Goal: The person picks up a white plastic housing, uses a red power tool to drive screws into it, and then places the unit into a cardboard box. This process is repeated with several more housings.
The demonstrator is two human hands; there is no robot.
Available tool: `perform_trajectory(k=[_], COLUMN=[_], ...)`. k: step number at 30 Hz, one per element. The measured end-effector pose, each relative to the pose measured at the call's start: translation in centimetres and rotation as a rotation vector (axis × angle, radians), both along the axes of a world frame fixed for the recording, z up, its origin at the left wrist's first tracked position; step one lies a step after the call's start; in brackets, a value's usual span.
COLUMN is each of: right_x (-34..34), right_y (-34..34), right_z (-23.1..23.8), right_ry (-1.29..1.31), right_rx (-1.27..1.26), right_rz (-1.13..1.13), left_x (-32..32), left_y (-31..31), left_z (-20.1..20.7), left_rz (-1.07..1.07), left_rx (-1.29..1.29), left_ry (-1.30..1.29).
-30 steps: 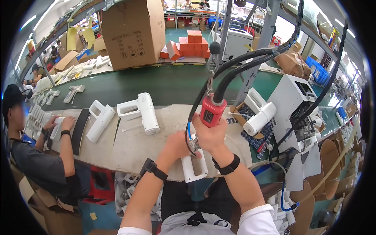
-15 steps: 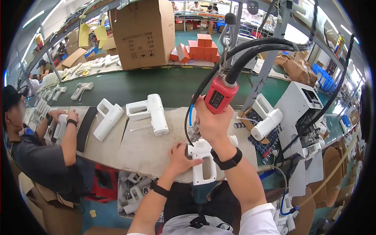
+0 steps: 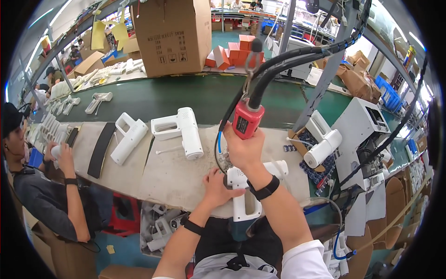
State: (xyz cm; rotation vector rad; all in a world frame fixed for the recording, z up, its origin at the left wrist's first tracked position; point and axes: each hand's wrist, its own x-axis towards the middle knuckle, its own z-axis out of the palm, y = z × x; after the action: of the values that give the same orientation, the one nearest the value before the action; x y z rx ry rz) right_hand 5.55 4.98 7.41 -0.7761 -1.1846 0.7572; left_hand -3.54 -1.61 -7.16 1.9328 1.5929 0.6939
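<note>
My right hand [image 3: 246,149] is wrapped round a red power screwdriver [image 3: 247,120] that hangs from a hook with black cables. Its lower end is mostly hidden behind my hand, just above a white gun-shaped plastic housing [image 3: 239,209]. That housing lies at the bench's near edge, its looped handle toward me. My left hand [image 3: 216,189] steadies its left end, thumb across the body and fingers round the end. My right forearm covers part of the housing. Farther left lie two similar white housings, one nearer [image 3: 188,135] and one beyond it [image 3: 129,142].
Another white housing [image 3: 320,144] rests right, over a box of small dark parts, beside a grey-white machine [image 3: 355,139]. A green conveyor [image 3: 186,95] runs behind the bench, with a large carton [image 3: 176,39] beyond. At left a co-worker [image 3: 46,195] handles a white part.
The screwdriver and my right hand have shifted slightly left and down over the housing. My left hand stays on it. The co-worker has raised a white part off the bench.
</note>
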Motion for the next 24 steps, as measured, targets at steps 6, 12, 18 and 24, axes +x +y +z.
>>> perform_trajectory(k=[6,12,18,24], right_x=[2.1,1.9,1.5,0.1], right_y=[-2.9,-5.3,-4.5,-4.1], right_z=[3.9,5.9,3.8,1.9], right_ry=[0.057,0.052,0.052,0.021], right_rx=[0.007,0.070,-0.016,-0.113], right_rz=[-0.006,0.035,0.037,0.079], left_x=[0.7,0.6,0.7,-0.1], left_y=[0.4,0.1,0.0,0.6], left_z=[-1.2,-2.6,-1.8,-5.3], left_rz=[0.114,0.139,0.061,0.067], left_rx=[-0.008,0.110,0.053,0.128], left_ry=[-0.092,-0.055,-0.098,0.027])
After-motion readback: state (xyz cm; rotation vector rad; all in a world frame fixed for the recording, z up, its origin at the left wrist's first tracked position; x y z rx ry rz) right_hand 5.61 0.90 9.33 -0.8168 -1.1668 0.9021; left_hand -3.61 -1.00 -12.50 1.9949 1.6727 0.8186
